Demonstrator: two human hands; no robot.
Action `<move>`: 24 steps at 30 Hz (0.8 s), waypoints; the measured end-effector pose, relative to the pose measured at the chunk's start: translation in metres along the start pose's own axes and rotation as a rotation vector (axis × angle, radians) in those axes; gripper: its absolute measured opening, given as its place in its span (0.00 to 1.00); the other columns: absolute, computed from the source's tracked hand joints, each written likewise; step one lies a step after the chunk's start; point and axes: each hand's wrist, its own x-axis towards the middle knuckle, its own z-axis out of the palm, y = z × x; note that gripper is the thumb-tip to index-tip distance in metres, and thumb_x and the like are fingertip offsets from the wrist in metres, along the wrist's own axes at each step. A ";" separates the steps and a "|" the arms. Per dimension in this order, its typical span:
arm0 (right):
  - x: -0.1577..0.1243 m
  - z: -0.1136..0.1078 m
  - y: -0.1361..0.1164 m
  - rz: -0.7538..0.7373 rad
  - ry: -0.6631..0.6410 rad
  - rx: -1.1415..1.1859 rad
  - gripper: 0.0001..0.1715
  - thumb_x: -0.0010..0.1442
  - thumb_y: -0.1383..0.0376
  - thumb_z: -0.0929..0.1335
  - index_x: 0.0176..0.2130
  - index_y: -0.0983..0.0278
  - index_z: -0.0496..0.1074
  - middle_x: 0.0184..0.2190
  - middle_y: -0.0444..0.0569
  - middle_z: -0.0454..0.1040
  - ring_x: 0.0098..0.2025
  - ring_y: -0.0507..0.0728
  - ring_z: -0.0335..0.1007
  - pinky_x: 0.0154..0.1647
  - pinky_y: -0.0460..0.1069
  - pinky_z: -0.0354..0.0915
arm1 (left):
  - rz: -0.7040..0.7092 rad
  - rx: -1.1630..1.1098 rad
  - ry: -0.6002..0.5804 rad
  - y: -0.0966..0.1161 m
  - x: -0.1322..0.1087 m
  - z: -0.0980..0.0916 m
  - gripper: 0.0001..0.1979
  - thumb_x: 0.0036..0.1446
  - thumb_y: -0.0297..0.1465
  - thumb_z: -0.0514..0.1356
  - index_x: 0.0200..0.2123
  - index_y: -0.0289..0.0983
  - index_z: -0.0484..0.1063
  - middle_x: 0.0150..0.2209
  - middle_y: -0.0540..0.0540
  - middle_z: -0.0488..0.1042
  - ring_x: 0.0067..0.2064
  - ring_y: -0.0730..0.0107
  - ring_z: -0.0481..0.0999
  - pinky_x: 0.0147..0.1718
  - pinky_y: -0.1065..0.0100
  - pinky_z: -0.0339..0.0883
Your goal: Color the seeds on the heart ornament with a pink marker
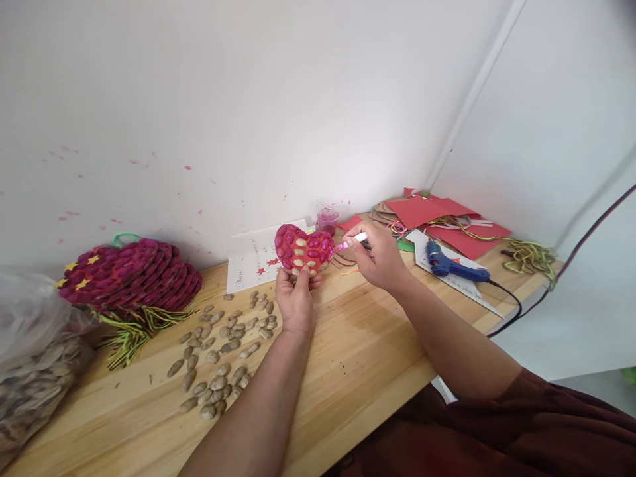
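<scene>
My left hand (297,295) grips the lower edge of a red shape covered in peanut shells (287,246), held above the table. Most of its shells are painted magenta; several in the middle and along the lower edge are still pale. In my right hand (375,255) is a white-handled paintbrush (358,238), its pink tip at the right end of the shape. Behind, against the wall, stands a clear plastic cup of magenta paint (328,220).
Loose peanuts (229,331) lie on the wooden table (358,358). Left are stacked painted pieces (144,271) with green tassels and a plastic bag of peanuts (40,384). Right are a blue glue gun (454,267) with its cord, red sheets (422,212) and yarn (531,257).
</scene>
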 end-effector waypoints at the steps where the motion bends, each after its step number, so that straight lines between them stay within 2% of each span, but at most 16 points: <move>1: 0.000 0.000 0.000 0.004 -0.015 0.003 0.11 0.71 0.59 0.65 0.37 0.59 0.72 0.32 0.49 0.80 0.37 0.60 0.73 0.43 0.57 0.63 | 0.001 0.002 -0.002 0.000 0.000 0.000 0.25 0.42 0.45 0.75 0.36 0.40 0.68 0.27 0.53 0.76 0.25 0.70 0.76 0.28 0.69 0.69; 4: -0.001 0.000 0.000 0.014 -0.047 0.010 0.11 0.71 0.59 0.65 0.37 0.59 0.73 0.33 0.48 0.80 0.37 0.60 0.73 0.44 0.57 0.63 | 0.005 0.010 -0.009 -0.001 0.000 0.000 0.25 0.43 0.45 0.75 0.36 0.40 0.68 0.28 0.53 0.76 0.25 0.70 0.76 0.28 0.69 0.69; 8: -0.001 0.001 -0.001 0.015 -0.009 -0.002 0.11 0.71 0.59 0.65 0.37 0.60 0.73 0.32 0.49 0.80 0.37 0.61 0.74 0.44 0.57 0.63 | 0.000 0.006 0.000 -0.002 0.000 0.000 0.26 0.42 0.45 0.76 0.36 0.40 0.68 0.28 0.52 0.76 0.25 0.70 0.76 0.28 0.69 0.69; 13: -0.001 0.000 -0.002 0.025 -0.050 0.012 0.11 0.71 0.59 0.65 0.38 0.59 0.73 0.33 0.49 0.81 0.37 0.60 0.74 0.44 0.57 0.63 | 0.021 0.004 -0.006 -0.003 0.000 -0.001 0.25 0.44 0.45 0.76 0.36 0.40 0.68 0.27 0.53 0.76 0.25 0.70 0.77 0.28 0.69 0.69; 18: 0.000 0.000 -0.002 0.022 0.001 -0.016 0.11 0.71 0.58 0.65 0.37 0.59 0.73 0.32 0.49 0.80 0.37 0.60 0.74 0.43 0.57 0.62 | 0.015 -0.001 -0.001 -0.002 0.000 -0.001 0.24 0.43 0.44 0.76 0.36 0.40 0.69 0.27 0.53 0.76 0.25 0.70 0.77 0.28 0.69 0.70; 24: -0.001 0.000 -0.002 0.020 -0.024 -0.006 0.10 0.71 0.59 0.65 0.38 0.59 0.73 0.33 0.48 0.81 0.37 0.60 0.74 0.44 0.57 0.63 | 0.015 -0.004 -0.003 -0.001 0.000 -0.001 0.24 0.44 0.44 0.75 0.37 0.40 0.69 0.27 0.53 0.76 0.25 0.70 0.77 0.28 0.70 0.70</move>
